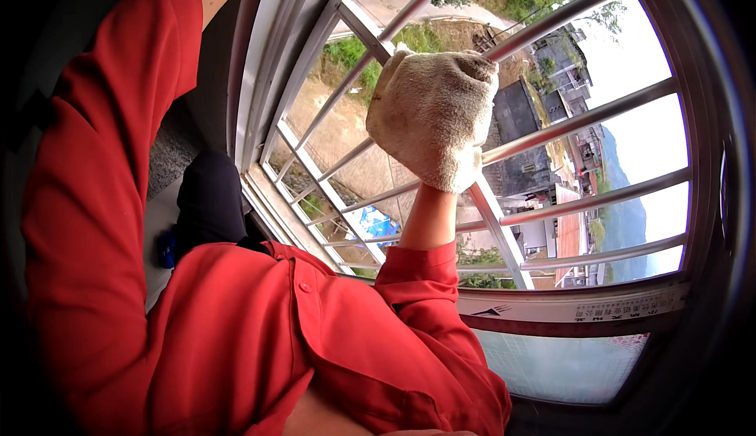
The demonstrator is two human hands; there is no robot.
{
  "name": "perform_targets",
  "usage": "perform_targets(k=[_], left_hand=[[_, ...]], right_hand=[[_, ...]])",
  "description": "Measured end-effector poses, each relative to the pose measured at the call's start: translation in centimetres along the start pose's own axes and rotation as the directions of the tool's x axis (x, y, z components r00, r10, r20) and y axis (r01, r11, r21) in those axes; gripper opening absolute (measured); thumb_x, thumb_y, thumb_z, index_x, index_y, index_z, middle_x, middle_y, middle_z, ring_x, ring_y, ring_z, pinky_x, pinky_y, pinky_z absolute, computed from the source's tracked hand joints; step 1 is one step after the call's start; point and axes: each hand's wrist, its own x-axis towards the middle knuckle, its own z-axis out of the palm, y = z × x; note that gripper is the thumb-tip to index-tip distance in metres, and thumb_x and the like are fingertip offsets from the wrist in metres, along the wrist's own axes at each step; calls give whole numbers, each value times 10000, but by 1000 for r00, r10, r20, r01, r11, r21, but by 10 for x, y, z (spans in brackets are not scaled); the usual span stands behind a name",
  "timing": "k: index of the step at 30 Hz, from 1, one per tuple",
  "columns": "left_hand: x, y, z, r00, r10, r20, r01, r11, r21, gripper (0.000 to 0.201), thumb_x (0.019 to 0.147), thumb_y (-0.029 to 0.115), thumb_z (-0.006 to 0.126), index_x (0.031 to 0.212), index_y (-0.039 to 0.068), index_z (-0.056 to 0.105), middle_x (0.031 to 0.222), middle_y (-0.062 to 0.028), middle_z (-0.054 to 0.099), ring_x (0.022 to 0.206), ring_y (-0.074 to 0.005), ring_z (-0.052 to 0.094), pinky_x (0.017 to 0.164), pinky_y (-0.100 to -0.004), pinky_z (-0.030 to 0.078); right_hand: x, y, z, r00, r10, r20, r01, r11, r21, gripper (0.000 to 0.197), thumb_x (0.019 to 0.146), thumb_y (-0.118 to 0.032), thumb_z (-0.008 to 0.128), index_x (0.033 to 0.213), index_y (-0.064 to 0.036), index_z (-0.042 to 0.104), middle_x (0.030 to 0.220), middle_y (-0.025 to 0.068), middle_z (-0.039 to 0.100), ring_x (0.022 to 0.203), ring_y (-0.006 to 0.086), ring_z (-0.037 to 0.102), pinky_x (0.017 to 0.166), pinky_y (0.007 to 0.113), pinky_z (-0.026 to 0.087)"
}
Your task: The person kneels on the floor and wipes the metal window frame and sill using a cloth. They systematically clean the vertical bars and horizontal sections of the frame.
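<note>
A beige terry cloth [433, 113] is bunched over my right hand [438, 194], hiding the fingers. The hand appears closed around it, pressed to the metal window grille. Beneath the cloth, a crosspiece [496, 219] of the grille meets several long bars. One such bar [583, 120] runs out from the cloth toward the right side of the frame. My left arm, in a red sleeve [102, 160], reaches up past the top edge, so the left hand is out of sight.
A pale window frame [268, 58] borders the grille on the left. A frosted pane [559, 365] lies below it. My dark-trousered leg [209, 192] is at the left. Outside, far below, are a paved yard [331, 141], a blue sheet-like thing [374, 223] and buildings.
</note>
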Motion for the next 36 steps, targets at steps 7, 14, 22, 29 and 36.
perform_targets(k=[7, 14, 22, 29, 36], left_hand=[[1, 2, -1, 998, 0, 56, -1, 1000, 18, 83, 693, 167, 567, 741, 102, 549, 656, -79, 556, 628, -242, 583, 559, -380, 478], [1, 0, -7, 996, 28, 90, -33, 998, 46, 89, 682, 165, 571, 726, 94, 541, 656, -80, 559, 625, -245, 579, 576, -375, 480], [-8, 1, 23, 1000, 11, 1, -11, 998, -56, 165, 677, 118, 662, 784, 102, 538, 615, -43, 489, 627, -207, 544, 597, -326, 457], [-7, -1, 21, 1000, 12, 5, -12, 995, -99, 154, 690, 116, 635, 689, 106, 481, 599, -26, 503, 618, -195, 544, 598, -320, 454], [-2, 0, 5, 995, -26, 100, 41, 986, -161, 129, 708, 137, 606, 672, 98, 488, 614, -37, 533, 655, -219, 562, 643, -348, 450]], right_hand=[[-53, -21, -19, 986, 8, 169, -19, 998, 63, 431, 854, -221, 551, 1232, -49, 433, 1177, 70, 514, 1103, 201, 465, 987, 295, 324], [-108, -39, -12, 969, 78, 236, -139, 957, 256, 427, 859, -234, 542, 1229, -46, 440, 1175, 80, 518, 1101, 209, 472, 976, 300, 337], [-108, -23, 8, 936, 323, 138, -336, 711, 618, 423, 868, -255, 524, 1227, -43, 450, 1171, 94, 525, 1097, 221, 482, 956, 310, 358], [87, 17, 4, 904, 303, -302, -6, 714, 700, 422, 875, -273, 509, 1224, -41, 458, 1167, 107, 531, 1093, 232, 491, 939, 318, 377], [192, 31, 20, 898, 261, -354, 13, 789, 614, 424, 883, -292, 494, 1222, -38, 466, 1164, 119, 537, 1089, 243, 500, 922, 326, 396]])
